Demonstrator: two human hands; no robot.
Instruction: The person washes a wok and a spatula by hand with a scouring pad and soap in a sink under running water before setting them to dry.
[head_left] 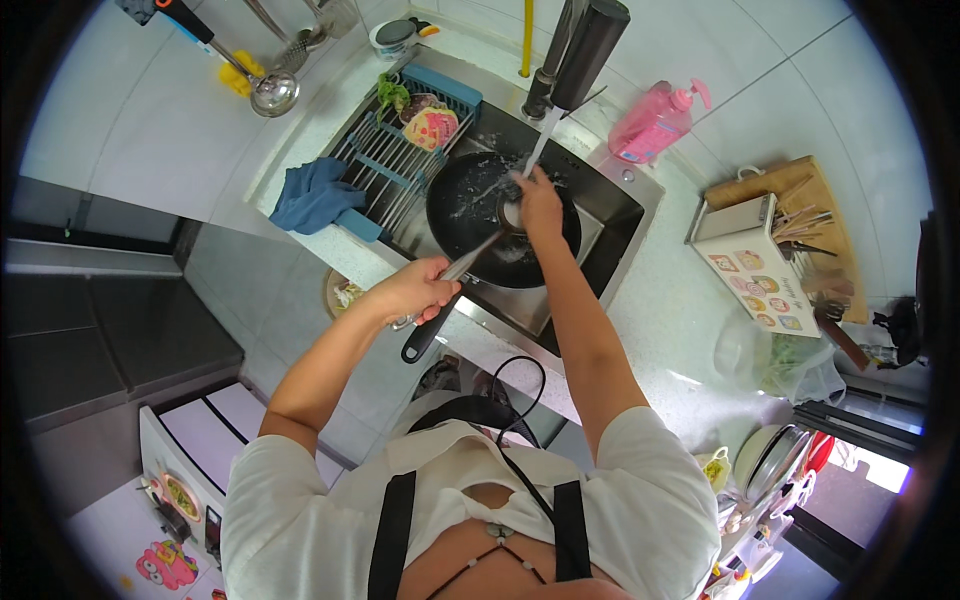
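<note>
My left hand is closed around the metal handle of a ladle, whose rounded head lies over a black frying pan. Water runs from the dark faucet into the pan, where splashes and some suds show. Beside the ladle's head, my right hand reaches into the stream; its bent fingers are blurred by water and motion, and whether they grip anything cannot be made out. The pan sits in the steel sink, and its black handle sticks out over the front edge, just below my left hand.
A drying rack with a blue cloth, greens and a patterned item spans the sink's left side. Behind the right corner stands a pink pump bottle. A utensil box and wooden board are farther right. Ladles hang at upper left.
</note>
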